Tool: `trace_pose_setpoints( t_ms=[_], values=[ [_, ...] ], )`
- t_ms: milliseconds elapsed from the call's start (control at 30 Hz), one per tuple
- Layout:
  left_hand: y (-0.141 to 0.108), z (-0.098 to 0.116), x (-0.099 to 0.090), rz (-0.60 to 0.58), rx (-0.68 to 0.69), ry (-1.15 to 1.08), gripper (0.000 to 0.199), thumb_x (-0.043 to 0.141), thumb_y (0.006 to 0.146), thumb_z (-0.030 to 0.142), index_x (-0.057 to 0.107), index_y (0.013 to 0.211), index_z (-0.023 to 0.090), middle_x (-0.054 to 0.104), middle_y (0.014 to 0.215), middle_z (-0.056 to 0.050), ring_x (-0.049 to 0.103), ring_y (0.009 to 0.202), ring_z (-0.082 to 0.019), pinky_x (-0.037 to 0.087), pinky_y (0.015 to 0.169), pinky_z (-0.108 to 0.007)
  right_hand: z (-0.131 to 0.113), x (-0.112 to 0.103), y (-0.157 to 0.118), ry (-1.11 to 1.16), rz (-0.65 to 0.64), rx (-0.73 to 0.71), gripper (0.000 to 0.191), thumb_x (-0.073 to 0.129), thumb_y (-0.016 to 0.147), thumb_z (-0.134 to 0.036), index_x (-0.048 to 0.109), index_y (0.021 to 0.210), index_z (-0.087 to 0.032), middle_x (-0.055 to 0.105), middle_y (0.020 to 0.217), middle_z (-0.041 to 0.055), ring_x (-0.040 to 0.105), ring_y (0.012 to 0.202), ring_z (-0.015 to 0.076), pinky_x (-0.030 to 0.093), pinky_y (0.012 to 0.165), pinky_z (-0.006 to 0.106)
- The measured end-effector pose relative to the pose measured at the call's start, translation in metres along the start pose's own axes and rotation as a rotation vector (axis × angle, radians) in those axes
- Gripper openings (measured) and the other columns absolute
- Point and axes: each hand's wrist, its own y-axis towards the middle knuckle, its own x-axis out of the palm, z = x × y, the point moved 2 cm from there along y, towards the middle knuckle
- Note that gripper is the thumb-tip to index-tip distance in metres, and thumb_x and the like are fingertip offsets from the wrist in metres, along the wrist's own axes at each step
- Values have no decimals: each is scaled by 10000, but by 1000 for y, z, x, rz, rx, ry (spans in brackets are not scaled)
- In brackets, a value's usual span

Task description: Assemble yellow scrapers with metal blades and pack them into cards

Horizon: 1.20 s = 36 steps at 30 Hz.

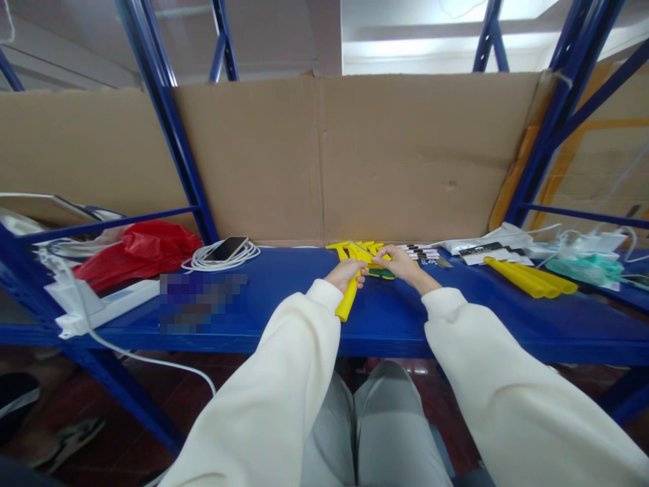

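Observation:
My left hand (345,272) is wrapped round a yellow tube-shaped handle (346,306), whose lower end sticks out below my fist toward the table's front edge. Close beside it, my right hand (399,262) has thumb and fingers pinched together near the handle's upper end; what they pinch is too small to name. Behind both hands lie several yellow pieces (375,246) with slim heads, partly hidden by my fingers. A green and yellow object (381,274), possibly a tool handle, rests on the table between my hands.
On the blue table (294,297), several yellow tubes (530,277) lie right, near black-and-white packets (484,253). Small metal parts (442,262) sit right of my hand. Left are a phone (228,248) on a coiled white cable (195,260), a red bag (147,250) and a power strip (116,304).

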Motion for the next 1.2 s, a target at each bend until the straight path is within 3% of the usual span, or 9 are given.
trace_pose_setpoints(
  t_ms=[467,700,1200],
  values=[
    [-16,7,8,27,-20,93,187,411,999,79,481,867,192,409,510,111,328,347,-40,255,407,-159,-9,2,-4,-2,-24,38,370,780,701,-549,620,600,-232,703,755,35,665,832,250,507,887,424],
    [-15,5,6,8,-18,75,92,508,958,96,513,925,181,419,544,108,334,369,-35,258,411,-155,-3,0,-4,41,-42,55,384,779,682,-574,626,605,-230,692,730,23,656,809,239,505,856,402],
    [-8,2,2,-22,9,11,139,481,914,63,488,922,202,415,544,109,336,348,-43,247,402,-148,-10,2,-5,10,26,-13,364,744,764,-550,622,626,-236,703,775,43,650,846,250,492,906,426]
  ],
)
